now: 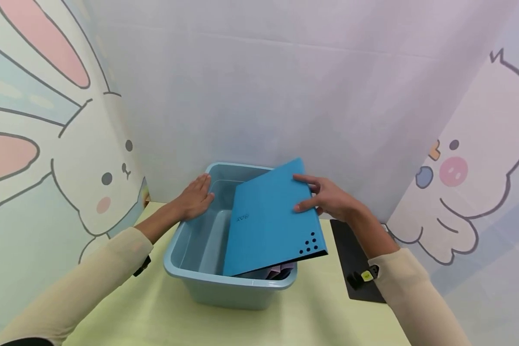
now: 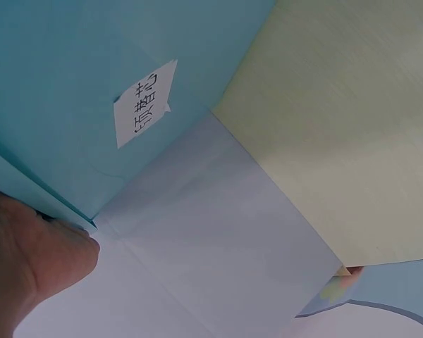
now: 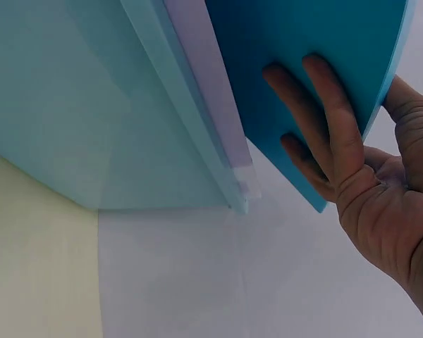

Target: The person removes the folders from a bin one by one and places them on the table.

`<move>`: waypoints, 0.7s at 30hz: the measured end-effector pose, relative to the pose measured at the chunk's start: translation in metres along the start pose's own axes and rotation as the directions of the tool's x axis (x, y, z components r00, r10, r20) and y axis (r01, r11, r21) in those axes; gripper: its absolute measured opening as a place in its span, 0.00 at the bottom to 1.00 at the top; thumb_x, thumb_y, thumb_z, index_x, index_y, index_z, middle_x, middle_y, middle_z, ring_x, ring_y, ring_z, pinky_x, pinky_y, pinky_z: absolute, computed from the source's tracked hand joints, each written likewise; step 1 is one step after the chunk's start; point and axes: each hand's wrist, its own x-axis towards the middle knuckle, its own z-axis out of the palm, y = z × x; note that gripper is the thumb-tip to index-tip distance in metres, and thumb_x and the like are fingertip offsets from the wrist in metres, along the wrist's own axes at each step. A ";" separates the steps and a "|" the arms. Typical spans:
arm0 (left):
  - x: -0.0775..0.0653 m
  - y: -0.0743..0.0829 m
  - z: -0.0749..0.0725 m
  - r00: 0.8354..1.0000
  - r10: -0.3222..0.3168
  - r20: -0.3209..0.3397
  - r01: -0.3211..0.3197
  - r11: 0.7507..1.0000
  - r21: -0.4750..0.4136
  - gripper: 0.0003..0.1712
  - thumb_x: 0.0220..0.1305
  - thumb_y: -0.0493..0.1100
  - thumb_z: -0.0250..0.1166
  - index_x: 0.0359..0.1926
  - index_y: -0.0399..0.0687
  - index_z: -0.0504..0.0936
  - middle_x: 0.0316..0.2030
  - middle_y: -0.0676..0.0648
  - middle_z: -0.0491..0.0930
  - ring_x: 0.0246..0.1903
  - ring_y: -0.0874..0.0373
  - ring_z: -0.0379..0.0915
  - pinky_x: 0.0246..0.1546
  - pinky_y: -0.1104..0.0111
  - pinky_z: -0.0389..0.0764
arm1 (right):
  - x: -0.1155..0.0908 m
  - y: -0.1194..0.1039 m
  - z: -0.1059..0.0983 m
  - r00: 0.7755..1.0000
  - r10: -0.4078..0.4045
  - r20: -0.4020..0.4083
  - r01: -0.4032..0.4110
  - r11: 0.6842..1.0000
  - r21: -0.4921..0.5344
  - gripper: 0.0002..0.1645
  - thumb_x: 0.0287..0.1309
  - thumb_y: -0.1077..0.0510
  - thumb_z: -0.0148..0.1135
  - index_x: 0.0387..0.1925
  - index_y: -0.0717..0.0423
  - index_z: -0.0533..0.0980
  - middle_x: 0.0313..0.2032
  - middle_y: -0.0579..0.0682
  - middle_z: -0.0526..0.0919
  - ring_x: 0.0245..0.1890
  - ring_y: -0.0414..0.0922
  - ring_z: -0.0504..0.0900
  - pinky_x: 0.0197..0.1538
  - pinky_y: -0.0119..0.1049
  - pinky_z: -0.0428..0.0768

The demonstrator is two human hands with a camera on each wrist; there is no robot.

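A light-blue plastic basin (image 1: 229,294) stands on the table, with a white handwritten label (image 2: 144,105) on its outer wall. My left hand (image 1: 194,197) rests on the left rim, fingers extended. With my right hand (image 1: 330,198) I hold a bright blue folder (image 1: 265,218) by its right edge. The right wrist view shows several fingers (image 3: 338,116) spread under the folder and the thumb at its edge. Tilted across the right half of the basin, the folder reaches past the right rim and hides much of what lies below. A lilac item (image 1: 287,267) peeks out beneath its lower edge.
Right of the basin, under my right forearm, lies a flat black board (image 1: 350,259) on the pale yellow table (image 1: 311,312). A plain light curtain wall (image 1: 259,96) rises close behind the basin, and cartoon-printed panels flank both sides.
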 end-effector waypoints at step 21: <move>0.001 0.001 0.000 1.000 0.008 -0.008 -0.007 0.999 0.034 0.41 0.92 0.46 0.39 0.86 0.16 0.42 0.89 0.20 0.39 0.90 0.24 0.34 0.91 0.35 0.42 | -0.044 0.047 -0.041 0.983 -0.181 -0.036 0.182 0.983 0.023 0.55 0.73 0.68 0.70 0.92 0.58 0.52 0.93 0.61 0.39 0.91 0.71 0.31 0.63 0.23 0.80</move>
